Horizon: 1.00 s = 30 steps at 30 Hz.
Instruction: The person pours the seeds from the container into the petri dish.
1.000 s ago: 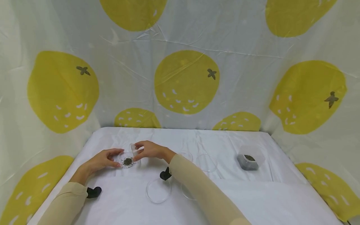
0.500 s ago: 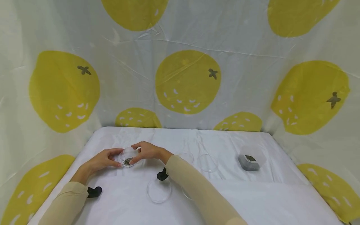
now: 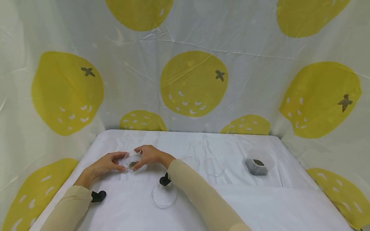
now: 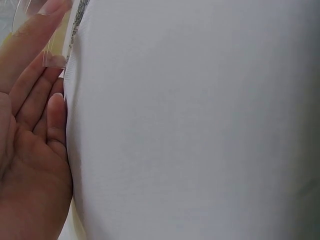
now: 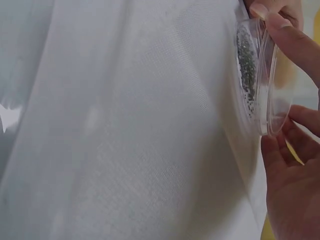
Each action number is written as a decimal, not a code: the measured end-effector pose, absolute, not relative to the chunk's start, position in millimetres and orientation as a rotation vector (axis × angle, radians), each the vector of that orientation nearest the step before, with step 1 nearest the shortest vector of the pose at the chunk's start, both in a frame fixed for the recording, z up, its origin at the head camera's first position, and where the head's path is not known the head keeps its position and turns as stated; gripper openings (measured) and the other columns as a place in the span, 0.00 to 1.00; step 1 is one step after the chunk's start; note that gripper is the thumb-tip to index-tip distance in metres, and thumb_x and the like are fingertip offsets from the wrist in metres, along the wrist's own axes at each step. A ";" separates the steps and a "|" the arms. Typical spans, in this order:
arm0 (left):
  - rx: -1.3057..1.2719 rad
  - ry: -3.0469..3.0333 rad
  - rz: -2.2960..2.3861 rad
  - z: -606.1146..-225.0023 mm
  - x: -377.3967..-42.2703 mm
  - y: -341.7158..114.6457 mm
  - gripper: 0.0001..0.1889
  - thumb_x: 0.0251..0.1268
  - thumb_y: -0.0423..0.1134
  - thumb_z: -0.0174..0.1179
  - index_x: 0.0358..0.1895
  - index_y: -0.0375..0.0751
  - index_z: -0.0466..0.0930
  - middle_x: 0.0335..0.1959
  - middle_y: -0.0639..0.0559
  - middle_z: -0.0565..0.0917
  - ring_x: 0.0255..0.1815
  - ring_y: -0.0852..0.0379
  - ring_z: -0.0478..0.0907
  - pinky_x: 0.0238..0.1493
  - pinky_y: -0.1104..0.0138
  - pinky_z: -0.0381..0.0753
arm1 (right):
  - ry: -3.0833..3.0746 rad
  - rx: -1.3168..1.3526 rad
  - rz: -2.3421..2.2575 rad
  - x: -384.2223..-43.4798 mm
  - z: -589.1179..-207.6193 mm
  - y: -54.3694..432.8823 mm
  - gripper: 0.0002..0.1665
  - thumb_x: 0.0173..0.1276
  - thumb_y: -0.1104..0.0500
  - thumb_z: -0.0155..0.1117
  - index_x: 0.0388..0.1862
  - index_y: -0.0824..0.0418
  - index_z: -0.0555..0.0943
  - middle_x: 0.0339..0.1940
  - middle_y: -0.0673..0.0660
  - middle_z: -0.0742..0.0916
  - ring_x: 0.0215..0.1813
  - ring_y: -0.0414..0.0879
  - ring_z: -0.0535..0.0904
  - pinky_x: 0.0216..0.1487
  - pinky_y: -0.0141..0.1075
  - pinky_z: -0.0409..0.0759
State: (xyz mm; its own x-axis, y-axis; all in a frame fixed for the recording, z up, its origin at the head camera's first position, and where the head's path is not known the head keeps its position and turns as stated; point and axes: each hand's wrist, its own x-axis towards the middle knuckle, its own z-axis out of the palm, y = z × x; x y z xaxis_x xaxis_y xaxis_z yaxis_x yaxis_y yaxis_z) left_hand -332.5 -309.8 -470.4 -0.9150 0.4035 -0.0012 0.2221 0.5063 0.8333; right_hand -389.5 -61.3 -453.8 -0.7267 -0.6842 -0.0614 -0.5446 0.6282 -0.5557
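Note:
A round clear petri dish (image 5: 247,75) holds dark green bits among white grains and stands on the white cloth at the left of the table. My left hand (image 3: 108,163) grips its left side, thumb near and fingers behind; the left wrist view catches just a part of the clear wall (image 4: 56,42) by the thumb. From the other side my right hand (image 3: 151,155) holds a clear lid (image 5: 281,97) by its edge, thumb at the near side, fingers at the far side. The lid lies over the dish, rim close against rim in the right wrist view.
More round clear dish pieces lie about: one near the front (image 3: 164,207), two behind the right sleeve (image 3: 202,195). At the right stands a translucent tub (image 3: 256,169) with dark green bits inside. A lemon-print curtain (image 3: 193,83) walls in the table.
The lid in my right hand has tipped from nearly upright down over the dish. My left hand has kept its place. The right sleeve now covers a clear ring seen earlier.

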 end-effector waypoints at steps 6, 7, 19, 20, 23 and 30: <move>0.539 2.560 1.358 -468.3 -332.4 -308.7 0.39 0.58 0.36 0.78 0.71 0.28 0.72 0.67 0.34 0.76 0.57 0.47 0.70 0.53 0.70 0.71 | 2.639 -1.061 -0.674 -391.0 -455.2 -65.6 0.55 0.50 0.38 0.85 0.74 0.58 0.76 0.65 0.50 0.82 0.67 0.40 0.75 0.65 0.28 0.70; 0.537 2.563 1.359 -468.0 -332.3 -308.9 0.38 0.57 0.36 0.78 0.71 0.28 0.72 0.67 0.34 0.76 0.57 0.47 0.70 0.53 0.70 0.71 | 2.642 -1.061 -0.674 -390.9 -455.1 -66.5 0.55 0.51 0.38 0.85 0.74 0.59 0.76 0.65 0.51 0.83 0.67 0.40 0.75 0.65 0.28 0.70; 0.498 2.590 1.331 -473.2 -335.0 -310.0 0.40 0.55 0.39 0.80 0.71 0.30 0.73 0.67 0.34 0.75 0.56 0.45 0.68 0.54 0.68 0.69 | 2.654 -0.982 -0.690 -390.0 -459.6 -68.8 0.55 0.50 0.36 0.85 0.73 0.57 0.77 0.67 0.49 0.82 0.69 0.40 0.73 0.67 0.29 0.69; 0.499 2.588 1.334 -473.7 -335.1 -310.2 0.40 0.55 0.39 0.80 0.71 0.30 0.73 0.67 0.34 0.75 0.56 0.45 0.67 0.54 0.68 0.69 | 2.651 -0.983 -0.699 -390.0 -459.7 -68.7 0.54 0.50 0.36 0.85 0.73 0.57 0.77 0.67 0.49 0.82 0.69 0.40 0.73 0.67 0.29 0.69; 0.487 2.584 1.345 -474.4 -334.5 -309.8 0.41 0.54 0.39 0.80 0.71 0.30 0.73 0.68 0.34 0.74 0.56 0.44 0.66 0.53 0.68 0.68 | 2.652 -0.988 -0.693 -389.1 -459.2 -69.3 0.54 0.50 0.37 0.85 0.73 0.58 0.77 0.66 0.49 0.82 0.69 0.40 0.73 0.67 0.29 0.68; 0.473 2.570 1.357 -469.0 -330.0 -307.3 0.41 0.55 0.38 0.79 0.72 0.31 0.72 0.70 0.33 0.72 0.56 0.45 0.65 0.53 0.66 0.67 | 2.659 -0.977 -0.649 -388.7 -457.1 -72.4 0.54 0.51 0.37 0.85 0.73 0.57 0.77 0.67 0.50 0.81 0.70 0.41 0.72 0.68 0.30 0.68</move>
State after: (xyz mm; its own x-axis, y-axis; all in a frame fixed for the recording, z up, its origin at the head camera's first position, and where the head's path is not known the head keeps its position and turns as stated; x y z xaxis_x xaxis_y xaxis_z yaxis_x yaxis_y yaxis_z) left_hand -330.0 -307.3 -469.0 -0.9295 0.3679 -0.0243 0.1874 0.5284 0.8281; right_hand -388.7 -72.4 -457.1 -0.7497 -0.6586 -0.0649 -0.5546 0.6788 -0.4814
